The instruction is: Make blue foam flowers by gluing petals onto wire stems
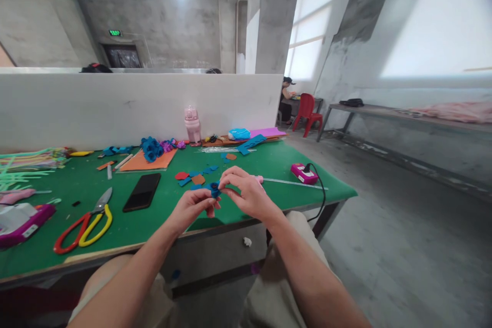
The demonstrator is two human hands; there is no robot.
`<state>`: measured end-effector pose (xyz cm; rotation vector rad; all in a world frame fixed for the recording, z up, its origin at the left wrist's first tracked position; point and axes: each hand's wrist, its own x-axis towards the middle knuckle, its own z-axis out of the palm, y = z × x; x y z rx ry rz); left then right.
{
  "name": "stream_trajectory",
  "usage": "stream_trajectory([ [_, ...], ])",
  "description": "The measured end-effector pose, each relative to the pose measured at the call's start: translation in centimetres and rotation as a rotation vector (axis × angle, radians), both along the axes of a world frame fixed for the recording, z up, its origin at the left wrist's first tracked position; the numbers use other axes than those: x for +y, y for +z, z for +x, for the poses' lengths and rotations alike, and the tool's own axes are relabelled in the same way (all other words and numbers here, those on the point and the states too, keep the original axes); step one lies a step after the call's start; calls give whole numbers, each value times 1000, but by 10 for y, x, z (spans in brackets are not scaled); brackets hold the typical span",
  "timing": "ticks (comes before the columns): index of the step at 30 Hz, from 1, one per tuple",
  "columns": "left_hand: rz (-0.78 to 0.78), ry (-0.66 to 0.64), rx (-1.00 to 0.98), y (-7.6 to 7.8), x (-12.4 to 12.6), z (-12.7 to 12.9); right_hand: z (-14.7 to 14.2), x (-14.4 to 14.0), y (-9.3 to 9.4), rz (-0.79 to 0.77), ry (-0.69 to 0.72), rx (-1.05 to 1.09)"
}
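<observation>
Both my hands meet above the front edge of the green table [115, 225]. A small dark blue foam piece [214, 189] is pinched between the fingertips of my left hand [194, 207] and my right hand [246, 189]. Just beyond them lie loose blue, red and orange foam cutouts [196, 177]. How the blue piece is shaped under my fingers is hidden.
Red-and-yellow scissors [86, 220], a black phone [142, 191], an orange foam sheet [151, 160] with rolled blue foam, a pink bottle [192, 125], a pink glue gun [303, 173] with cord, and pipe cleaners [26, 161] lie on the table. A white partition stands behind. A person sits far back by a red chair [307, 113].
</observation>
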<state>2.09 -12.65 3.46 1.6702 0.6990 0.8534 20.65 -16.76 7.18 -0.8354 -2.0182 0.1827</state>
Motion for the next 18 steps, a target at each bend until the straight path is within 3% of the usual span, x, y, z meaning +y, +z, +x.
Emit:
stream_trajectory([
  [5,49,-14,48,2,-1,1,3,-3,2,12,5,-28],
  [18,118,-7,80,-4,4,-2,-5,-4,0,136,-170,-88],
])
